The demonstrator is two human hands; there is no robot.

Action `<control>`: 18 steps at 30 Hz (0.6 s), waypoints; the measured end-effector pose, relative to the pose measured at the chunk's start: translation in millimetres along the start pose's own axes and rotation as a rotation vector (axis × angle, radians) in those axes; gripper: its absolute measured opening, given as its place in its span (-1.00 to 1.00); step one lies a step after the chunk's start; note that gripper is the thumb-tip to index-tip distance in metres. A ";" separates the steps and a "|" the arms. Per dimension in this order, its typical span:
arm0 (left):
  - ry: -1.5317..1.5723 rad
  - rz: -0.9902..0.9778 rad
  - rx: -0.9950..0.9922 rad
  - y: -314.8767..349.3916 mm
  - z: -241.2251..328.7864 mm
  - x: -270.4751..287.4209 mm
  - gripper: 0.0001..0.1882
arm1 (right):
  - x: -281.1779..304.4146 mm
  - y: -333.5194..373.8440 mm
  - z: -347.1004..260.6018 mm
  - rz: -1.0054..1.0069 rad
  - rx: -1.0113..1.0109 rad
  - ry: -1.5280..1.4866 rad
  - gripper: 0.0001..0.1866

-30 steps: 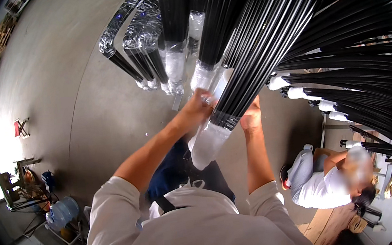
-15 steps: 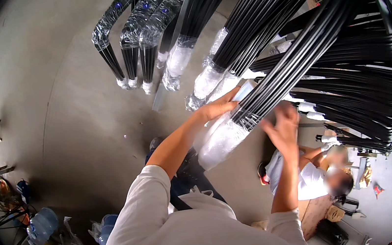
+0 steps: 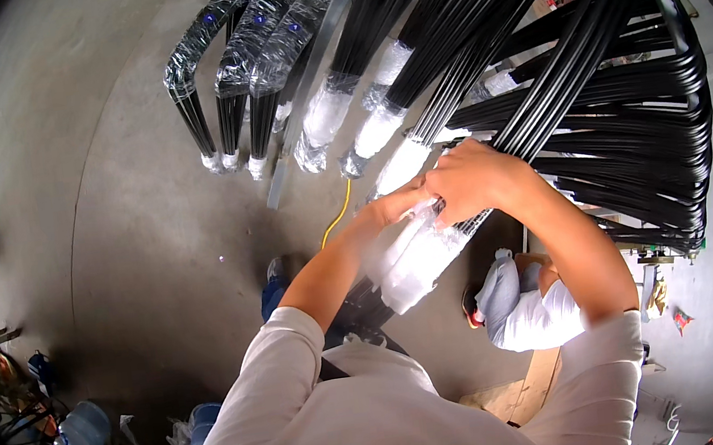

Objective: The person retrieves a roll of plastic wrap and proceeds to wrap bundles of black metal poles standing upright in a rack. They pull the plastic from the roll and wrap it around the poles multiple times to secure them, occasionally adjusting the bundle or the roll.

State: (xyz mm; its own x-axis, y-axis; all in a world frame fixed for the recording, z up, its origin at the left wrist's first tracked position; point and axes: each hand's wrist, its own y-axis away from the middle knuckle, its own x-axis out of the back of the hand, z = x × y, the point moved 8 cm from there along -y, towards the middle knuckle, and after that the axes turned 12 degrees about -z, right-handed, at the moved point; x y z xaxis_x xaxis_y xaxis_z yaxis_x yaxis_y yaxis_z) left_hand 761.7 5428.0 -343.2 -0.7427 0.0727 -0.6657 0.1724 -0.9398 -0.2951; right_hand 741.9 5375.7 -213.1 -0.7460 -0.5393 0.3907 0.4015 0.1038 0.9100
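Observation:
A bundle of long black rods [image 3: 556, 97] hangs slanting down toward me, its lower end wrapped in clear plastic film [image 3: 411, 260]. My left hand [image 3: 399, 203] presses on the plastic wrap just under the rods. My right hand [image 3: 477, 180] is closed over the same bundle where the black rods meet the film, right beside the left hand. Both forearms reach up from my white-sleeved shoulders.
More bundles of black rods with plastic-wrapped ends [image 3: 325, 119] hang to the left, and bent black rods [image 3: 652, 139] fan out at the right. A person in a white shirt [image 3: 525, 308] crouches on the concrete floor [image 3: 133, 234] below. A yellow cable [image 3: 336, 216], water jugs [image 3: 83, 434].
My right hand has come up from below the bundle and closed on it next to my left hand. The view has swung, so the bundles sit further left.

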 end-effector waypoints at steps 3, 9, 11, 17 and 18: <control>0.121 0.069 -0.097 5.1 -30.5 27.3 -0.16 | 2.0 2.1 -3.4 0.102 0.066 0.001 -0.58; -0.014 0.277 -0.170 39.3 -19.5 78.2 -0.16 | -11.1 -4.7 4.5 0.093 0.053 0.039 -0.59; -0.020 0.206 -0.191 59.2 -7.2 90.5 -0.12 | -20.3 -8.5 9.0 0.152 0.061 0.080 -0.61; -0.055 0.069 -0.131 110.7 32.1 -3.0 0.05 | -20.1 -12.9 11.4 0.220 0.079 0.058 -0.59; -0.147 0.053 -0.084 112.6 41.3 -20.4 0.07 | -13.7 -12.1 9.6 0.220 0.083 0.050 -0.61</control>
State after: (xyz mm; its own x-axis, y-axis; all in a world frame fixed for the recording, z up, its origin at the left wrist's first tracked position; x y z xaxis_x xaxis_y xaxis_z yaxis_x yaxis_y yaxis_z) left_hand 769.6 5306.9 -334.5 -0.8168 -0.0315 -0.5761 0.2627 -0.9093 -0.3228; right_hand 742.2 5389.8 -228.1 -0.6174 -0.5369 0.5749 0.5043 0.2908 0.8131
